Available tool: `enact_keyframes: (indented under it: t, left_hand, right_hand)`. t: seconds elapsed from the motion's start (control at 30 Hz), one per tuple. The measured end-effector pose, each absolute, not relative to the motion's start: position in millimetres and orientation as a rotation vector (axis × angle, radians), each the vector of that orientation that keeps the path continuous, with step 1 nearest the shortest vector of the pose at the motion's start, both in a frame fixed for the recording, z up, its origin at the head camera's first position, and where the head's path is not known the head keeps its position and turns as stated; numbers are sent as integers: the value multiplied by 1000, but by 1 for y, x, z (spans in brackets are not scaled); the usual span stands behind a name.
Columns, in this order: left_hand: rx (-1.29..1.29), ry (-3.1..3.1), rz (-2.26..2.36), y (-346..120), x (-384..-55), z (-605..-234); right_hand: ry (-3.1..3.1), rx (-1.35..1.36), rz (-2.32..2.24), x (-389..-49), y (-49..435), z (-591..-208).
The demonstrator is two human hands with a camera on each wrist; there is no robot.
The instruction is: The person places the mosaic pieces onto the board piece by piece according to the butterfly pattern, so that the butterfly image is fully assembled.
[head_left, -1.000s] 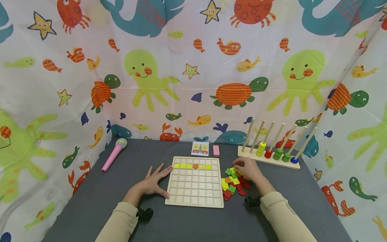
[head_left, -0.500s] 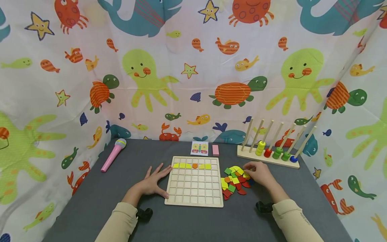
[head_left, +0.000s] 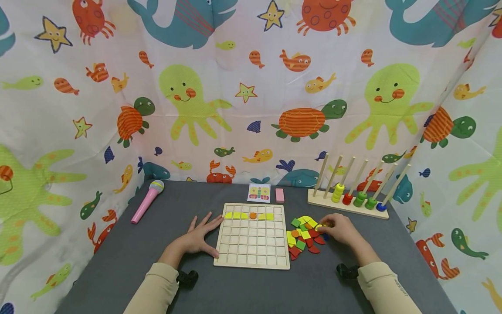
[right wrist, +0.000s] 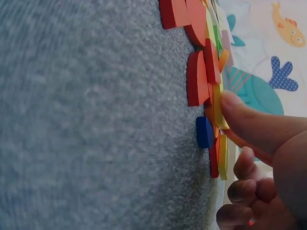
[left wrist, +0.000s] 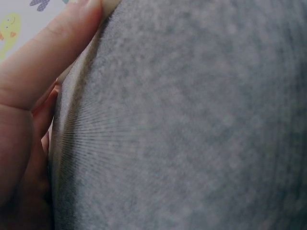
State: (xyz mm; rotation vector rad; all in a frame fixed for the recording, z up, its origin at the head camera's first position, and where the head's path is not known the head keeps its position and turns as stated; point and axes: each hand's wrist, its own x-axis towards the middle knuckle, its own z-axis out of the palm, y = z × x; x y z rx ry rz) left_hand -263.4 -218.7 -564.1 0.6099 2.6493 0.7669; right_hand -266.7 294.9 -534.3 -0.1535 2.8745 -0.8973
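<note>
My left hand (head_left: 196, 237) lies with fingers spread along the left edge of the wooden grid board (head_left: 251, 248). Its thumb and fingertips touch the frame, and the left wrist view shows the thumb (left wrist: 53, 52) at the edge. Across one upper row of the board sit several yellow squares (head_left: 237, 215) and an orange round piece (head_left: 253, 215). Over the right side of the pile of colored pieces (head_left: 305, 234), my right hand (head_left: 342, 229) pinches a yellow piece (right wrist: 218, 108) between thumb and index finger. Red, green and blue pieces (right wrist: 203, 132) lie around it.
Behind the board are a butterfly pattern card (head_left: 259, 192) and a pink block (head_left: 280, 195). A bead-peg rack (head_left: 325, 201) stands at the back right. At the back left lies a pink toy microphone (head_left: 146, 204). A printed curtain (head_left: 235, 65) surrounds the grey table.
My right hand has moved right from the middle of the pile to its right side, and a yellow piece now shows at its fingertips. The left hand keeps its place on the board.
</note>
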Motion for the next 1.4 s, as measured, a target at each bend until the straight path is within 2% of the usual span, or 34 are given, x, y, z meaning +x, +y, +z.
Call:
enact_keyframes:
  t: [0.2, 0.67, 1.03, 1.4]
  left_hand:
    - [618, 2647, 766, -218, -264, -563]
    - [621, 2644, 765, -218, -266, -565]
    - [641, 2639, 800, -218, -265, -565]
    - [633, 2638, 798, -220, -263, -563]
  right_hand:
    - [2842, -101, -975, -270, 295, -533]
    - [2896, -317, -1022, -285, 263, -519]
    - [2824, -230, -1226, -295, 205, -514]
    - [2809, -136, -1256, -313, 173, -534]
